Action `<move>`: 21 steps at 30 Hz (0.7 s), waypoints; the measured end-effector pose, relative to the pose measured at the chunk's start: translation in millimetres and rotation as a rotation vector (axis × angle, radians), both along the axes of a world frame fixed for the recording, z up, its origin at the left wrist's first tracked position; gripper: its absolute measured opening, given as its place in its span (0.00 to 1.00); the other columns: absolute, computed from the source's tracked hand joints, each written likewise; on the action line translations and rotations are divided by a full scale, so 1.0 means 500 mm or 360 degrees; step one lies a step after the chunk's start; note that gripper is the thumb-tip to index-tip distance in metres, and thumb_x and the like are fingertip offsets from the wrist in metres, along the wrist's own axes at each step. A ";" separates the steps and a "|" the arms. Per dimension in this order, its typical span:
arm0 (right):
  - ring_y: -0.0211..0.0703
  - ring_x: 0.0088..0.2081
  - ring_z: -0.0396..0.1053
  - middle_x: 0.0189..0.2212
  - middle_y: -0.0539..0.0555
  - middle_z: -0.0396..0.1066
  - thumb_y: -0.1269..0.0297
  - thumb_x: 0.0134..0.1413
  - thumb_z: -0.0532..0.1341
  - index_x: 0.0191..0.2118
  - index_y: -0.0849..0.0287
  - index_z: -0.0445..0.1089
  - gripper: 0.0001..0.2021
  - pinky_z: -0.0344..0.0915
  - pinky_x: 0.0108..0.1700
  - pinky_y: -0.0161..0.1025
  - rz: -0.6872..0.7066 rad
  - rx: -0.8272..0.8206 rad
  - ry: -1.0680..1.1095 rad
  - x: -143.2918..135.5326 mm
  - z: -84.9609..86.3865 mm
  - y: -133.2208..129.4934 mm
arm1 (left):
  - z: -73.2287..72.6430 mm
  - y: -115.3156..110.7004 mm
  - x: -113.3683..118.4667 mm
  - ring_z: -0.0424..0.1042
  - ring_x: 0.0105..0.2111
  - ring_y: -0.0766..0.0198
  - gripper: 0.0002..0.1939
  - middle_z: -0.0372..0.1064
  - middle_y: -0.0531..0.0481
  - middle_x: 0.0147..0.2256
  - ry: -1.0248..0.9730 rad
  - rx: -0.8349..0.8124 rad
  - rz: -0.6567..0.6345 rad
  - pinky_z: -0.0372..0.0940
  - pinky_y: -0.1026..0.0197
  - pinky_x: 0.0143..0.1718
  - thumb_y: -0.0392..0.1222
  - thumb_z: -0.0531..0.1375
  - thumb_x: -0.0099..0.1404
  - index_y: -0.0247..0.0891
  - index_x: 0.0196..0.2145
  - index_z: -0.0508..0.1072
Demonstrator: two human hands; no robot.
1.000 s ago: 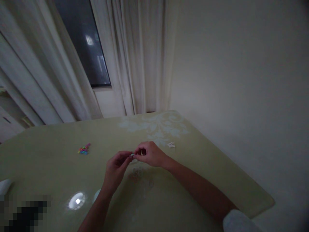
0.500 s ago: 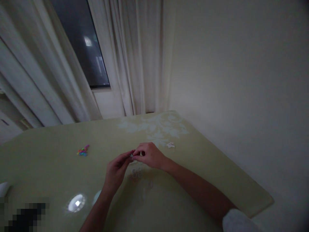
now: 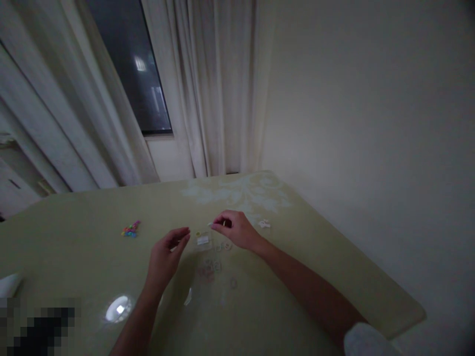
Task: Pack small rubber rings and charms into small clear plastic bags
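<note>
My right hand (image 3: 237, 230) pinches a small whitish piece (image 3: 210, 224) between thumb and fingertips, above the table. Its exact kind is too small to make out. To the left, my left hand (image 3: 166, 254) hovers with thumb and index finger apart and nothing visible between them. Between the hands lies a clear, flat square item (image 3: 203, 241) with a white patch and a small yellow spot. Small ring-like pieces (image 3: 227, 245) lie below my right hand. Nearer to me are several clear and pinkish small pieces (image 3: 208, 272) and a single clear piece (image 3: 233, 283).
A pile of small bright-coloured pieces (image 3: 130, 229) lies on the green table (image 3: 81, 247) at left. Small white pieces (image 3: 264, 224) sit beyond my right wrist. A lamp-like reflection (image 3: 118, 309) shines near the left forearm. Wall (image 3: 363, 123) and curtains (image 3: 208, 89) border the table.
My hands have moved apart from where they met. The left went left and down, opening its fingers; the right rose slightly with the whitish piece. The clear square item between them now shows.
</note>
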State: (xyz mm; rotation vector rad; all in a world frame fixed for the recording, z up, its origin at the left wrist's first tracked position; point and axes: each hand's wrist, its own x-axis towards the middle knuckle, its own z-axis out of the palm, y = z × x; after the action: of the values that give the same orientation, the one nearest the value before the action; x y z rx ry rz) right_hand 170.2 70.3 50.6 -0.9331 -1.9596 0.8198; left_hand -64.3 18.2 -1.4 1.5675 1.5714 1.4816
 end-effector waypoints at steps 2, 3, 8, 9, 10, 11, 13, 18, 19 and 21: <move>0.35 0.28 0.64 0.28 0.49 0.74 0.64 0.58 0.71 0.35 0.61 0.79 0.06 0.59 0.34 0.34 -0.0050 -0.0020 0.0011 0.003 -0.003 0.008 | -0.016 0.007 -0.010 0.83 0.34 0.51 0.23 0.84 0.41 0.37 0.0114 -0.0070 0.0066 0.78 0.53 0.35 0.61 0.67 0.58 0.39 0.41 0.81; 0.35 0.27 0.63 0.27 0.49 0.73 0.65 0.58 0.71 0.34 0.62 0.79 0.06 0.59 0.34 0.34 -0.0062 -0.0031 0.0010 0.003 -0.006 0.011 | -0.023 0.008 -0.009 0.83 0.33 0.51 0.24 0.83 0.40 0.38 0.0129 -0.0113 0.0057 0.77 0.54 0.32 0.61 0.66 0.58 0.38 0.42 0.81; 0.35 0.28 0.65 0.28 0.49 0.74 0.65 0.58 0.71 0.34 0.62 0.79 0.05 0.59 0.34 0.33 -0.0073 0.0032 -0.0061 0.005 -0.023 0.024 | -0.034 0.003 0.023 0.81 0.28 0.51 0.23 0.82 0.42 0.31 0.0129 -0.0240 -0.0086 0.72 0.58 0.26 0.57 0.67 0.56 0.37 0.42 0.81; 0.36 0.29 0.66 0.29 0.50 0.74 0.65 0.58 0.71 0.34 0.62 0.79 0.05 0.60 0.35 0.33 -0.0069 0.0054 -0.0108 0.005 -0.028 0.027 | -0.032 0.001 0.028 0.81 0.27 0.51 0.22 0.81 0.44 0.28 0.0129 -0.0254 -0.0117 0.71 0.58 0.25 0.57 0.67 0.57 0.37 0.41 0.81; 0.36 0.30 0.66 0.29 0.50 0.75 0.66 0.58 0.71 0.35 0.62 0.79 0.05 0.60 0.36 0.34 -0.0060 0.0070 -0.0171 0.005 -0.034 0.029 | -0.030 -0.002 0.032 0.80 0.26 0.51 0.21 0.81 0.45 0.27 0.0129 -0.0272 -0.0152 0.71 0.58 0.25 0.57 0.67 0.57 0.38 0.41 0.81; 0.37 0.31 0.67 0.30 0.51 0.75 0.66 0.58 0.71 0.35 0.61 0.80 0.04 0.60 0.37 0.34 -0.0044 0.0077 -0.0248 0.005 -0.039 0.031 | -0.029 -0.004 0.034 0.80 0.26 0.52 0.21 0.81 0.45 0.26 0.0133 -0.0303 -0.0197 0.70 0.58 0.25 0.56 0.66 0.57 0.37 0.41 0.80; 0.38 0.33 0.70 0.32 0.52 0.76 0.68 0.58 0.71 0.36 0.61 0.80 0.03 0.61 0.38 0.34 -0.0009 0.0072 -0.0427 0.004 -0.051 0.034 | -0.025 -0.009 0.039 0.80 0.26 0.51 0.22 0.81 0.45 0.27 0.0155 -0.0390 -0.0307 0.71 0.58 0.26 0.56 0.66 0.58 0.37 0.41 0.80; 0.41 0.38 0.73 0.37 0.54 0.77 0.64 0.60 0.70 0.39 0.57 0.82 0.04 0.62 0.39 0.35 -0.0021 0.0078 -0.0971 0.004 -0.066 0.027 | -0.018 -0.021 0.056 0.80 0.27 0.52 0.22 0.80 0.46 0.27 0.0255 -0.0523 -0.0477 0.70 0.58 0.27 0.56 0.62 0.60 0.36 0.44 0.77; 0.41 0.38 0.73 0.37 0.53 0.78 0.64 0.60 0.69 0.40 0.56 0.82 0.04 0.62 0.39 0.35 -0.0026 0.0081 -0.1030 0.004 -0.067 0.025 | -0.017 -0.022 0.059 0.80 0.28 0.52 0.22 0.79 0.46 0.27 0.0286 -0.0526 -0.0484 0.70 0.58 0.28 0.55 0.62 0.60 0.36 0.45 0.77; 0.42 0.40 0.74 0.39 0.54 0.78 0.64 0.60 0.69 0.40 0.55 0.82 0.05 0.63 0.40 0.35 -0.0034 0.0083 -0.1089 0.005 -0.066 0.021 | -0.014 -0.024 0.063 0.80 0.29 0.52 0.21 0.79 0.47 0.27 0.0337 -0.0519 -0.0492 0.70 0.57 0.30 0.54 0.62 0.60 0.36 0.44 0.77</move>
State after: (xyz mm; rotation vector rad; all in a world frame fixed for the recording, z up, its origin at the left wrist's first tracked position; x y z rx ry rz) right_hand 172.5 80.9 17.6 -1.3191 -2.5217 0.4574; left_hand -32.9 6.3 -8.6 1.7160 1.5059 0.8715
